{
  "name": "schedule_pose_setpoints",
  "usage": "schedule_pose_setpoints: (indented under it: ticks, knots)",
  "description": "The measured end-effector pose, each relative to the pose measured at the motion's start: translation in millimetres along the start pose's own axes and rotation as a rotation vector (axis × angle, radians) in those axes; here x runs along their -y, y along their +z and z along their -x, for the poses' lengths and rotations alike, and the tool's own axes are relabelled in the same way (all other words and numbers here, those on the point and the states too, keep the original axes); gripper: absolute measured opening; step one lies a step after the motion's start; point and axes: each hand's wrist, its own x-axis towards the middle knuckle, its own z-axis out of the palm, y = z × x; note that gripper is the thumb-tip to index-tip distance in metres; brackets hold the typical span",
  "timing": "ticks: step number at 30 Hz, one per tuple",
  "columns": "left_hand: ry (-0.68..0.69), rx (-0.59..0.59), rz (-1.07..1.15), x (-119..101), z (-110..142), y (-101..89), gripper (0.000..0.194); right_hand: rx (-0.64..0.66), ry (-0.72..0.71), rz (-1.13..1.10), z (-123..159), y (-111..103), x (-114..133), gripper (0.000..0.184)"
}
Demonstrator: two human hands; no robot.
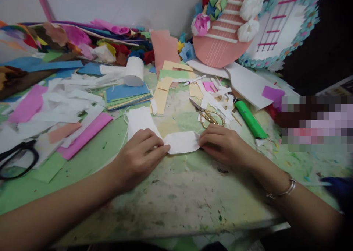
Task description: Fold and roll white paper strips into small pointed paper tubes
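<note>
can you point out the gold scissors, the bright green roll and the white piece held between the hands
gold scissors (204,113): head view, where blades meet handles
bright green roll (250,119): head view, middle of its length
white piece (182,142): head view, middle of its upper face

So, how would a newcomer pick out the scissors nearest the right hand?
Start at the pink guitar-shaped craft standing at the back, then come down toward the right hand. The scissors lie just beyond it. Their looped gold handles set them apart from the black-handled pair at the left edge.
</note>
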Motion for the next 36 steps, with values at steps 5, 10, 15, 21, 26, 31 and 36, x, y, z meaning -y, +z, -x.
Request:
schedule_pose_setpoints:
  ticks: [5, 10, 15, 21, 26, 31, 36]
  knots:
    - [-0.035, 0.017, 0.010, 1.2, -1.1, -2.9, 0.011, 0.011, 0.016, -0.031, 0.3, -1.7, -1.0, 0.013]
    - [-0.046, 0.065, 0.053, 3.2, 0.3, -1.0, 0.009, -0.014, 0.050, -0.037, 2.4, -0.9, -2.8, 0.015]
    - [-0.073, 0.087, 0.083, 4.5, 0.2, 2.8, 0.010, -0.018, 0.108, -0.065, 2.9, -0.3, -4.6, 0.014]
    - [0.061, 0.048, -0.038, 5.7, 0.6, 3.9, 0.017, -0.027, 0.096, -0.082, 2.1, -1.8, -4.8, 0.015]
    - [0.121, 0.038, -0.106, 6.0, 4.1, 3.5, 0.021, -0.005, 0.107, -0.093, 1.8, -3.3, -3.0, 0.015]
    - [0.058, 0.039, 0.013, 6.1, 4.2, 3.8, 0.018, 0.009, 0.096, -0.110, 2.8, -1.9, -2.3, 0.016]
    - [0.015, 0.046, 0.155, 8.1, 4.8, 5.0, 0.018, 0.011, 0.109, -0.132, 3.0, -1.4, -3.2, 0.016]
